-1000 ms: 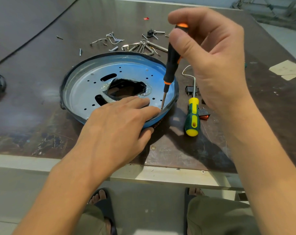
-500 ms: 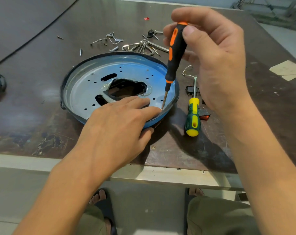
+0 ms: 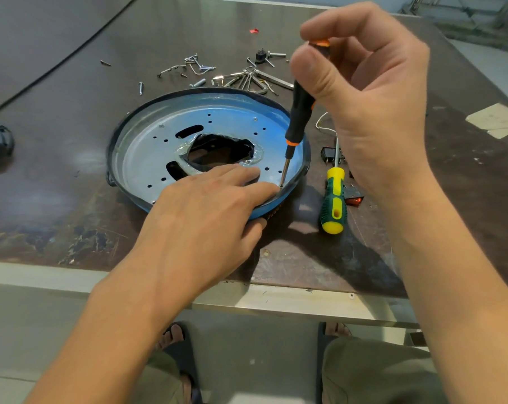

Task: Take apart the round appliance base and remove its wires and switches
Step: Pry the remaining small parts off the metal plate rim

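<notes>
Your right hand is curled over the top of the black-and-orange screwdriver, thumb and fingertips pinching the upper handle near its orange cap. The tool stands nearly upright, leaning slightly. Its thin metal shaft comes down to the round appliance base, and the tip meets the plate just inside the near right rim.

Your left hand lies flat on the near part of the base with the fingers extended and pressed to the metal. The index fingertip is right beside the screwdriver tip, and the thumb lies against the outside of the rim.

The base sits on the table near its front edge. It is a shallow, shiny metal dish with a blue sheen and a dark rim band. Small round holes and two oblong slots are punched through it, and a jagged opening at the centre shows black beneath.

Just right of the base lies a green-and-yellow screwdriver with a ribbed grip. Beside it are a black switch, a red switch and a loop of white wire. Beyond the base, loose screws and bent metal clips are scattered over the worn, dark, scuffed tabletop.
</notes>
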A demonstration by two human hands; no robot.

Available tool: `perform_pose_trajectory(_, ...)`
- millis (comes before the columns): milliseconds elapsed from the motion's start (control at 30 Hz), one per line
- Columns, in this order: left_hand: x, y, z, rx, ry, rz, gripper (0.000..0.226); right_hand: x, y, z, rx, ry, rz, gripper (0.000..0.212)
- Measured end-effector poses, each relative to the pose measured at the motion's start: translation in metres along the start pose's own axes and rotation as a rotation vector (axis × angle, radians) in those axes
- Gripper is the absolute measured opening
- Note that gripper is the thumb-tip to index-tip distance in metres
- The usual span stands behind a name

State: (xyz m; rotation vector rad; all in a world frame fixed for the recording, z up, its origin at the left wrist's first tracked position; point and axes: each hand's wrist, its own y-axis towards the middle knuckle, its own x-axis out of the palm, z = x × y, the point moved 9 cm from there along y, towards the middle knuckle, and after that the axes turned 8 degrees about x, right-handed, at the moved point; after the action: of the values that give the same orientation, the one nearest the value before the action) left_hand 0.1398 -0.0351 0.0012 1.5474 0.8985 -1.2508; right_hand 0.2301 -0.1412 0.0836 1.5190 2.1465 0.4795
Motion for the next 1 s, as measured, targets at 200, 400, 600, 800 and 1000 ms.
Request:
perform_pose_trajectory(200, 0.0, 0.0, 0.0, -0.001, -0.005, 0.006, 0.047, -0.006, 0.002, 0.005, 0.04, 0.089, 0.033, 0.027)
perform_pose_trajectory(400, 0.0, 0.0, 0.0, -0.005, 0.0, 0.01, 0.046, -0.004, 0.002, 0.012, 0.09, 0.198, -0.036, 0.026)
perform_pose_trajectory(600, 0.0, 0.0, -0.001, -0.011, 0.01, 0.011, 0.045, 0.002, 0.001, 0.002, 0.005, 0.053, -0.017, 0.018)
perform_pose_trajectory(800, 0.0, 0.0, -0.001, 0.002, -0.001, 0.016, 0.043, -0.001, 0.0, 0.01, 0.074, 0.19, -0.02, 0.024)
perform_pose_trajectory(1000, 0.001, 0.0, -0.001, -0.005, 0.012, 0.011, 0.045, 0.001, 0.002, 0.003, 0.007, 0.049, -0.017, 0.024)
